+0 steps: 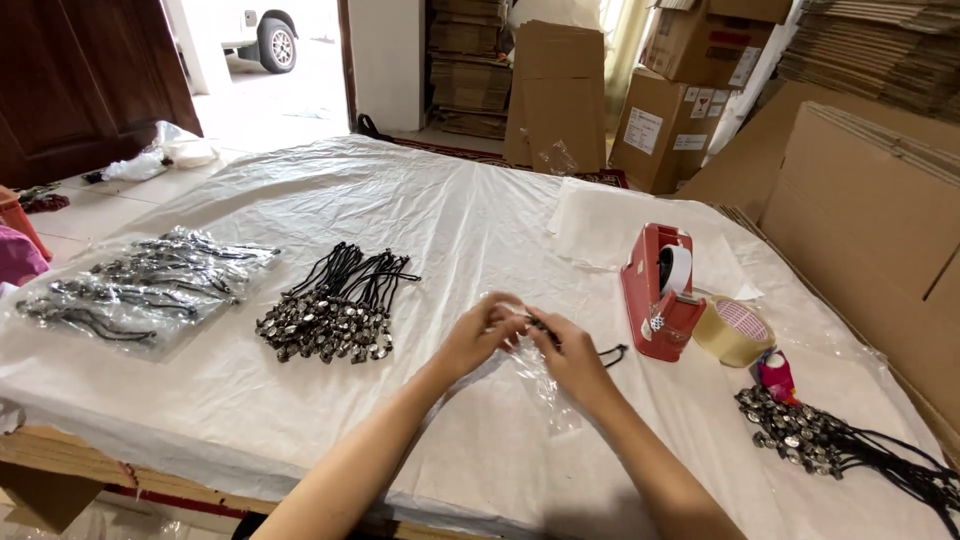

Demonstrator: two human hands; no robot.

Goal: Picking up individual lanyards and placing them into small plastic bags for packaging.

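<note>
Left hand (482, 335): near the middle of the tabletop's near edge, fingers pinched shut on a clear bag (540, 375), touching the right hand.
Right hand (572, 355): fingers closed on the same bag and on a black cord (612, 352) whose end pokes out to its right.
Bag: thin, crumpled, clear plastic, held between both hands just above the sheet; its lower part hangs down toward the near edge.
Tabletop (420, 210): covered by a white plastic sheet, wrinkled all over.
Loose pendants (335, 305): a heap of black cords with metal charms, left of the hands, well apart from them.
Packed bags (140, 285): clear bags of the same pendants, by the left edge.
Tape dispenser (660, 290): red, upright, right of the hands.
Tape roll (735, 332): tan, lying just beside the dispenser's right side.
Second heap (830, 445): more corded pendants at the near right corner, a small pink thing (775, 375) at its top.
Paper (600, 225): white sheets behind the dispenser.
Boxes (860, 200): flat cardboard along the right edge; more stacked beyond the far edge.
</note>
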